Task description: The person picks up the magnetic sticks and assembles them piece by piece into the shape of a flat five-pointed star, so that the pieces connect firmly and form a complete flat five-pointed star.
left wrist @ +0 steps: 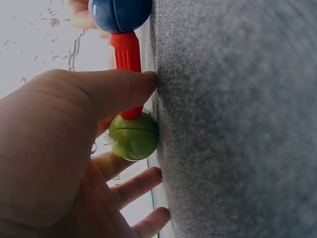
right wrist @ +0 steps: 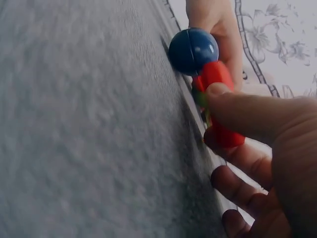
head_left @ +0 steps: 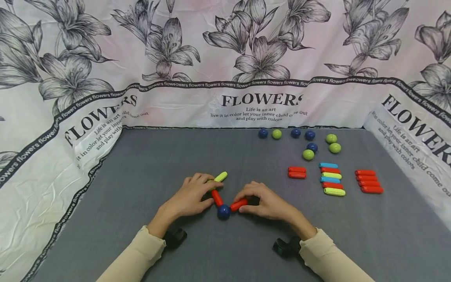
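My left hand [head_left: 193, 196] grips a red rod [head_left: 217, 198] that joins a dark blue ball [head_left: 223, 212] at its near end to a green ball [left wrist: 133, 136] at its far end. The thumb lies across this rod in the left wrist view. Beyond the fingers a yellow rod [head_left: 221, 176] sticks out, its inner end partly hidden by the hand. Between thumb and index finger, my right hand [head_left: 262, 201] pinches a second red rod [head_left: 239, 205]. Its tip is at the blue ball's right side; whether it is inserted I cannot tell.
Loose blue balls [head_left: 262, 133] and green balls [head_left: 276, 134] lie at the back right of the grey table [head_left: 158, 156]. Closer stand a pair of red rods [head_left: 297, 172], a column of mixed-colour rods [head_left: 331, 176] and a red stack [head_left: 368, 183]. Flower-printed cloth [head_left: 176, 105] borders the back and sides.
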Available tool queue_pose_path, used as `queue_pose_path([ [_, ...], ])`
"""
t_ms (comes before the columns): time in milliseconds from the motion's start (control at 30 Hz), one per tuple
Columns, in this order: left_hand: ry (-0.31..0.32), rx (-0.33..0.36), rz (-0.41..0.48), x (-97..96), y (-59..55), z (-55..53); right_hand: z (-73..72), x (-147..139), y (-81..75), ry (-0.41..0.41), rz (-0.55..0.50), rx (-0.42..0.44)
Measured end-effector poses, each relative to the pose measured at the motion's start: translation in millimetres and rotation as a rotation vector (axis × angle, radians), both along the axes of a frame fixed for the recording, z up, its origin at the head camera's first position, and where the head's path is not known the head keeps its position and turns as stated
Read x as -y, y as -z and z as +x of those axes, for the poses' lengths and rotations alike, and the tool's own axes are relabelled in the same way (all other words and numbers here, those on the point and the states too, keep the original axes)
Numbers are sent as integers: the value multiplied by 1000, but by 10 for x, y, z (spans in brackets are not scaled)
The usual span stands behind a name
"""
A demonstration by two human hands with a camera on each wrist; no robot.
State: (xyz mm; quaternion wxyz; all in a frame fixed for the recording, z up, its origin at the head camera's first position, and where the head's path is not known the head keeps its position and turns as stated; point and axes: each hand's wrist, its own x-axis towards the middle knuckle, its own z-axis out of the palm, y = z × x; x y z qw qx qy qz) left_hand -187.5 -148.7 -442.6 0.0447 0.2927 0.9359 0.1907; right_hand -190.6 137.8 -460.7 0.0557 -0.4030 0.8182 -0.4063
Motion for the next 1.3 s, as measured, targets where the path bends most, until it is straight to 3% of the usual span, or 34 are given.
queue_pose_path([
  [833,7,-15,2,0,4,17,67,43,45,65,25,9],
  [1033,9,9,7,18,1,7,18,-15,43,69,-66,27],
  [1167,17,21,15,30,-21,11,-80,-141,-3,173,-140,38],
  [1300,20,21,13,29,-36,23,-209,-334,-86,392,-164,-9],
])
